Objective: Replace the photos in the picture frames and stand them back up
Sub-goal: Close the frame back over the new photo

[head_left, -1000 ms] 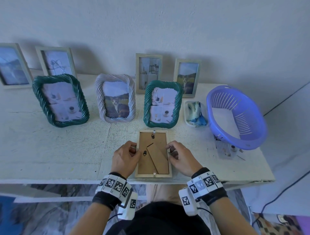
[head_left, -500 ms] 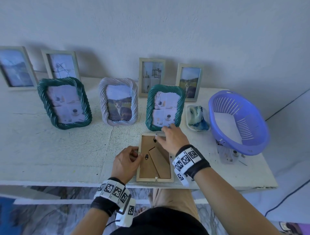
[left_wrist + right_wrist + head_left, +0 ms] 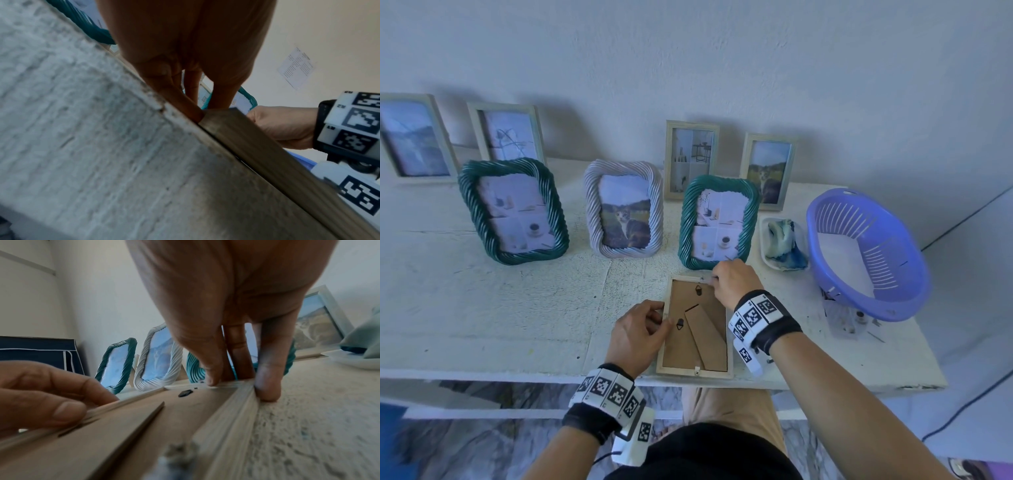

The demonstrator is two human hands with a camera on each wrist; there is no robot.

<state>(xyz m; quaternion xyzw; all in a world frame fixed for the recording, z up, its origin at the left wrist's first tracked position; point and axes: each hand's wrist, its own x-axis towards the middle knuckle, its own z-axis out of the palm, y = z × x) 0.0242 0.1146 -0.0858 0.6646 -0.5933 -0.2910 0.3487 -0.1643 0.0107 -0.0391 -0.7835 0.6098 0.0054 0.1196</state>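
A light wooden picture frame (image 3: pixel 681 349) lies face down near the table's front edge, its brown backing and folded easel leg (image 3: pixel 705 335) facing up. My left hand (image 3: pixel 654 322) is at the middle of the frame's left rim, with curled fingers and thumb pinching that rim by a small black hanger clip (image 3: pixel 680 324). My right hand (image 3: pixel 719 279) is at the far right corner. In the right wrist view its thumb (image 3: pixel 211 378) presses on the top rim and a finger (image 3: pixel 267 389) hooks down outside the corner of the frame (image 3: pixel 144 426). The photo side is hidden.
Two green rope frames (image 3: pixel 513 212) (image 3: pixel 717 222) and a lilac one (image 3: pixel 625 209) stand just behind, with several plain frames against the wall. A white dish with a cloth (image 3: pixel 784 243) and a purple basket (image 3: pixel 866 253) sit to the right. The table edge (image 3: pixel 517 375) is close.
My right hand left the frame's right rim and reached forward to its far right corner. My left hand stayed at the left rim. The frame has not moved.
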